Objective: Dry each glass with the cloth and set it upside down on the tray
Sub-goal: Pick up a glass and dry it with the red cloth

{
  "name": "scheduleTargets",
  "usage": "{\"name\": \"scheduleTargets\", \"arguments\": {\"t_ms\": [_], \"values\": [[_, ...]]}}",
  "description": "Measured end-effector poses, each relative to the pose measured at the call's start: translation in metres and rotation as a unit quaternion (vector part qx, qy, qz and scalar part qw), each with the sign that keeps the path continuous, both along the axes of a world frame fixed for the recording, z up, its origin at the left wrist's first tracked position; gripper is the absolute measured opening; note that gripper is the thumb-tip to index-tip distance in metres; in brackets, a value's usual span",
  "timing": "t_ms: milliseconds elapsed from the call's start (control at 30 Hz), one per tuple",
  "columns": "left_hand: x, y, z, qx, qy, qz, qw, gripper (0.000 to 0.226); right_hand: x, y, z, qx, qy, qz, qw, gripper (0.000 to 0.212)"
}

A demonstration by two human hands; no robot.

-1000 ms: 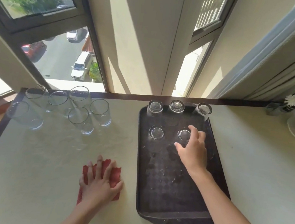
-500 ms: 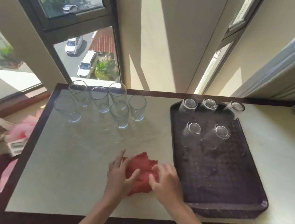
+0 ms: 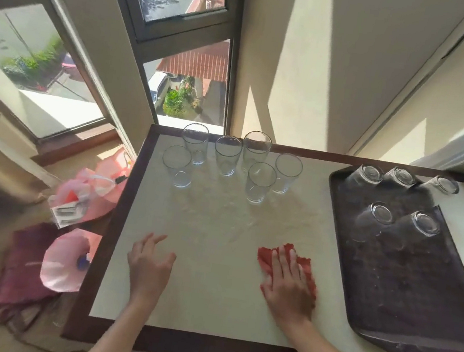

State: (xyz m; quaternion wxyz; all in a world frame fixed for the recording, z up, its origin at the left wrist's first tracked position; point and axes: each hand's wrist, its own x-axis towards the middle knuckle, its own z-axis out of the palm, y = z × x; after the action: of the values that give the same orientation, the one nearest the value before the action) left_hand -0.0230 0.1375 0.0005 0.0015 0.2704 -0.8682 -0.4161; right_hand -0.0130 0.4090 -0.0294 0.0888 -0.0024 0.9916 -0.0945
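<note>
Several clear glasses [image 3: 260, 181] stand upright in a cluster at the far left of the table. On the dark tray [image 3: 415, 306] at the right, several more glasses [image 3: 378, 216] stand upside down near its far end. The red cloth [image 3: 305, 268] lies on the table left of the tray. My right hand [image 3: 286, 288] lies flat on the cloth with straight fingers. My left hand [image 3: 149, 265] hovers over the bare table to the left, fingers loosely spread, holding nothing.
The cream table top [image 3: 201, 300] has a dark wooden rim and stands against a window and wall. Pink bags [image 3: 88, 194] and a maroon cloth [image 3: 24, 266] lie on the floor at the left.
My right hand left the tray and came down onto the cloth. My left hand let go of the cloth and moved left. The view swung left.
</note>
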Motion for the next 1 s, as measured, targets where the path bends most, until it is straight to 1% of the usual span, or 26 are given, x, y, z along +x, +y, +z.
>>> {"name": "scheduleTargets", "arguments": {"t_ms": [67, 100, 133, 200, 233, 267, 300, 333, 367, 433, 467, 500, 567, 633, 700, 767, 833, 900, 967, 1000], "values": [[-0.027, -0.014, 0.006, 0.012, 0.025, 0.005, 1.0, 0.043, -0.003, -0.006, -0.001, -0.018, 0.007, -0.018, 1.0, 0.057], [-0.041, -0.021, 0.01, 0.022, 0.04, 0.004, 0.999, 0.044, -0.005, -0.01, 0.006, -0.05, 0.009, -0.051, 0.997, 0.055], [-0.055, -0.026, 0.014, 0.034, 0.052, -0.001, 0.998, 0.045, -0.006, -0.015, 0.011, -0.083, 0.023, -0.105, 0.991, 0.053], [-0.082, -0.032, 0.021, 0.063, 0.067, -0.013, 0.996, 0.047, -0.01, -0.021, 0.026, -0.156, -0.024, -0.218, 0.963, 0.045], [-0.095, -0.033, 0.024, 0.073, 0.076, -0.018, 0.994, 0.05, -0.012, -0.022, 0.032, -0.201, -0.052, -0.262, 0.942, 0.041], [-0.107, -0.033, 0.026, 0.078, 0.087, -0.02, 0.993, 0.056, -0.014, -0.024, 0.039, -0.271, -0.068, -0.301, 0.912, 0.037], [-0.119, -0.033, 0.027, 0.081, 0.097, -0.02, 0.992, 0.064, -0.015, -0.027, 0.048, -0.348, -0.072, -0.343, 0.87, 0.034], [-0.13, -0.033, 0.027, 0.082, 0.106, -0.022, 0.991, 0.072, -0.016, -0.029, 0.055, -0.43, -0.069, -0.385, 0.813, 0.032], [-0.139, -0.032, 0.025, 0.085, 0.109, -0.026, 0.99, 0.079, -0.016, -0.031, 0.062, -0.507, -0.069, -0.426, 0.746, 0.029], [-0.156, -0.03, 0.018, 0.092, 0.103, -0.036, 0.99, 0.088, -0.011, -0.034, 0.074, -0.605, -0.079, -0.503, 0.613, 0.024], [-0.162, -0.029, 0.013, 0.094, 0.098, -0.04, 0.99, 0.09, -0.008, -0.036, 0.078, -0.633, -0.09, -0.524, 0.563, 0.026], [-0.167, -0.029, 0.008, 0.094, 0.094, -0.042, 0.99, 0.091, -0.005, -0.037, 0.082, -0.657, -0.103, -0.532, 0.524, 0.032], [-0.175, -0.028, 0.0, 0.097, 0.099, -0.042, 0.989, 0.088, 0.002, -0.039, 0.092, -0.719, -0.123, -0.513, 0.452, 0.04], [-0.179, -0.028, -0.006, 0.097, 0.112, -0.038, 0.988, 0.074, 0.008, -0.041, 0.099, -0.771, -0.123, -0.481, 0.4, 0.043], [-0.179, -0.028, -0.009, 0.083, 0.124, -0.042, 0.988, 0.063, 0.013, -0.041, 0.103, -0.805, -0.118, -0.45, 0.369, 0.044], [-0.176, -0.03, -0.009, 0.073, 0.136, -0.05, 0.987, 0.058, 0.017, -0.041, 0.107, -0.822, -0.115, -0.429, 0.356, 0.048], [-0.167, -0.032, -0.006, 0.074, 0.138, -0.063, 0.986, 0.055, 0.018, -0.04, 0.108, -0.829, -0.117, -0.42, 0.351, 0.049], [-0.15, -0.034, -0.001, 0.083, 0.131, -0.077, 0.985, 0.049, 0.018, -0.04, 0.111, -0.828, -0.113, -0.422, 0.35, 0.044], [-0.126, -0.032, 0.005, 0.122, 0.117, -0.089, 0.982, 0.041, 0.017, -0.038, 0.113, -0.824, -0.106, -0.432, 0.351, 0.033], [-0.112, -0.03, 0.009, 0.158, 0.102, -0.093, 0.978, 0.042, 0.017, -0.038, 0.113, -0.82, -0.103, -0.441, 0.351, 0.03]]}}
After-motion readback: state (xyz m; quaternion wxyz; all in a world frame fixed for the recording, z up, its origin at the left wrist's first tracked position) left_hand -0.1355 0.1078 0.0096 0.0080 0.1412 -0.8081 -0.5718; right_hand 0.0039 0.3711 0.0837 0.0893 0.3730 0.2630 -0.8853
